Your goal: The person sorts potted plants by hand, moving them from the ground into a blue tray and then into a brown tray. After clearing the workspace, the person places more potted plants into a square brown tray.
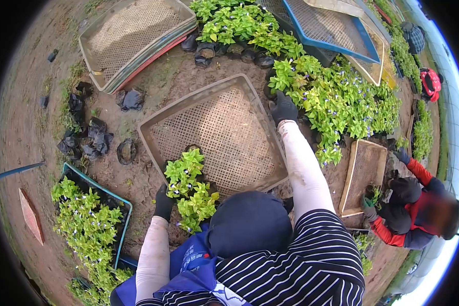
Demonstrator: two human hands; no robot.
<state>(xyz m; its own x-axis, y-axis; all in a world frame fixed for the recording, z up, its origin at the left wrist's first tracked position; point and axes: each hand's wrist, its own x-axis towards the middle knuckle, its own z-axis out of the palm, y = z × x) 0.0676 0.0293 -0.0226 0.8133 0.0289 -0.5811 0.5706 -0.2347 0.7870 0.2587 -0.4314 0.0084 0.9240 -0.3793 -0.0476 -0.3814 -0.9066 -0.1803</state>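
Note:
A brown mesh tray [224, 132] lies on the soil in front of me, with a few leafy plants [191, 176] in its near left corner. Beside that corner is my left hand [163, 203] in a dark glove, close to the plants; its fingers are too hidden to read. My right hand [283, 108], also dark-gloved, reaches past the tray's right edge to the flowering plants [336, 102]. It touches the left side of that group, and whether it grips a pot is unclear.
Stacked trays [137, 35] stand at upper left, a blue tray [336, 30] at upper right. A black tray of plants [86, 224] sits at lower left, near black pots [94, 137]. At right, a person [418, 204] handles a plant beside another tray [363, 176].

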